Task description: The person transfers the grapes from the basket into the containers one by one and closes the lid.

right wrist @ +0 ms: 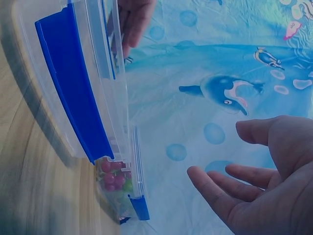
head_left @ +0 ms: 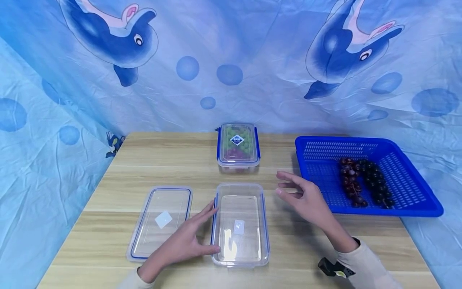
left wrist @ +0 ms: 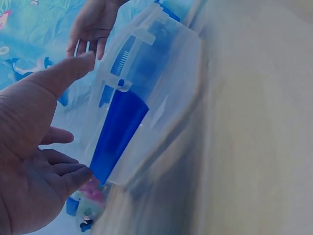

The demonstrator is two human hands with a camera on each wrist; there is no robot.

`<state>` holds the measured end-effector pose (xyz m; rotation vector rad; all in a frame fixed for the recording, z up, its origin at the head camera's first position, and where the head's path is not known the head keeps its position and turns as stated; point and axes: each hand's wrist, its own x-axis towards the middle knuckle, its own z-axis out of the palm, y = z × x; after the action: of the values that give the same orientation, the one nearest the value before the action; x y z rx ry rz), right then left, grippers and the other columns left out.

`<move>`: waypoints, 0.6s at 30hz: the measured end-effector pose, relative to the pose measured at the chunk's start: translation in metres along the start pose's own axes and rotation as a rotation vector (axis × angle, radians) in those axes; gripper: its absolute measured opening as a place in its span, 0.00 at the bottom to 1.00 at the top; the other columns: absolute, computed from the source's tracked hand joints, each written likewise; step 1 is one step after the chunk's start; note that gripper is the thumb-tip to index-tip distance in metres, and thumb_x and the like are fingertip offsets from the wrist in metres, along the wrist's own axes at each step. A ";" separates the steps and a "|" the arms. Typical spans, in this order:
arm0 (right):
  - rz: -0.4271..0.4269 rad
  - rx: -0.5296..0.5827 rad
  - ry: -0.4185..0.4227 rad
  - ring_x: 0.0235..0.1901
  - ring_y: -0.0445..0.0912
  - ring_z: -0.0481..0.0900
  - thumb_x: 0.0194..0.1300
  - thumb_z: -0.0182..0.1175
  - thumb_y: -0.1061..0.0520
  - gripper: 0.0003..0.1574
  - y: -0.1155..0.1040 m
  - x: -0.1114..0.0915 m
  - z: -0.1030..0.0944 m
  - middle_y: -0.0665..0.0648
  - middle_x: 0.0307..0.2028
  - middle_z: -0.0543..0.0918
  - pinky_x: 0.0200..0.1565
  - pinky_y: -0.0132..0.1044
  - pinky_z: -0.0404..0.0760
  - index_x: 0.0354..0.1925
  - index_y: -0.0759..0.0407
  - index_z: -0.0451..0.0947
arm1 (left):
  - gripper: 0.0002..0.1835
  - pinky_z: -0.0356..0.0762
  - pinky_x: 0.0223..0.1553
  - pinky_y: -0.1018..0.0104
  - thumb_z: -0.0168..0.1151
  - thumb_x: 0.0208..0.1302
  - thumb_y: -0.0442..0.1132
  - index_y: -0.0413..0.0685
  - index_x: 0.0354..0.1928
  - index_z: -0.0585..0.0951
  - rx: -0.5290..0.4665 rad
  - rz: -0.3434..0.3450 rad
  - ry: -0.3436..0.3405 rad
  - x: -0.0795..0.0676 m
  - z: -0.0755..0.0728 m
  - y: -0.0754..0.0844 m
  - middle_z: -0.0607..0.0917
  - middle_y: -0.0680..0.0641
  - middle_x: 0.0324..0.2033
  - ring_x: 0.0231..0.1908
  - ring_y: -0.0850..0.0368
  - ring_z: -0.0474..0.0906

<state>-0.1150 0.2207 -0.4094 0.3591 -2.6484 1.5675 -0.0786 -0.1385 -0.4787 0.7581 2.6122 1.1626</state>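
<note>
A clear plastic food container with blue side latches stands without its lid at the front middle of the table. My left hand is at its left side, fingers and thumb spread and relaxed; in the left wrist view the fingertips are right by the blue latch. My right hand hovers to the right of the container, fingers loosely bent, with nothing in them. A clear lid with a blue seal and a white sticker lies left of the container, partly behind my left hand.
Behind the open container stands a lidded one with green and red grapes inside. On the right, a blue plastic basket holds red grapes and black grapes. A blue dolphin-print cloth hangs behind the table.
</note>
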 end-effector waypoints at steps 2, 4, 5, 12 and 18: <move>-0.007 0.008 0.002 0.56 0.54 0.85 0.70 0.67 0.56 0.31 0.000 -0.001 0.000 0.60 0.64 0.80 0.51 0.37 0.87 0.68 0.57 0.75 | 0.60 0.58 0.72 0.37 0.82 0.45 0.58 0.45 0.78 0.62 -0.005 0.001 -0.021 -0.003 0.002 -0.001 0.53 0.43 0.80 0.75 0.37 0.57; -0.018 0.018 0.003 0.56 0.56 0.84 0.69 0.67 0.58 0.31 0.001 -0.003 -0.001 0.61 0.64 0.80 0.50 0.36 0.87 0.68 0.58 0.74 | 0.62 0.57 0.72 0.37 0.83 0.44 0.59 0.45 0.79 0.61 -0.011 -0.003 -0.035 -0.005 0.004 -0.002 0.52 0.43 0.80 0.75 0.37 0.56; -0.021 0.020 0.004 0.56 0.56 0.84 0.69 0.68 0.58 0.31 0.001 -0.004 -0.002 0.60 0.64 0.80 0.50 0.35 0.87 0.69 0.58 0.74 | 0.63 0.57 0.72 0.37 0.82 0.44 0.59 0.45 0.79 0.60 -0.013 -0.002 -0.040 -0.005 0.004 -0.002 0.51 0.43 0.80 0.75 0.37 0.56; -0.041 -0.020 0.023 0.55 0.49 0.84 0.69 0.68 0.55 0.31 -0.001 -0.010 -0.015 0.55 0.63 0.81 0.49 0.32 0.87 0.68 0.54 0.75 | 0.69 0.57 0.72 0.39 0.80 0.39 0.67 0.44 0.80 0.58 -0.012 0.019 -0.052 -0.006 0.004 -0.004 0.50 0.41 0.80 0.76 0.38 0.54; -0.046 -0.157 0.069 0.54 0.49 0.84 0.72 0.66 0.52 0.29 -0.007 -0.012 -0.044 0.56 0.61 0.82 0.48 0.25 0.84 0.69 0.51 0.75 | 0.69 0.57 0.72 0.40 0.80 0.40 0.67 0.43 0.80 0.57 -0.011 0.034 -0.058 -0.006 0.003 -0.003 0.50 0.40 0.80 0.76 0.39 0.53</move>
<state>-0.1053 0.2581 -0.3833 0.3485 -2.6678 1.3241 -0.0736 -0.1414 -0.4834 0.8244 2.5535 1.1454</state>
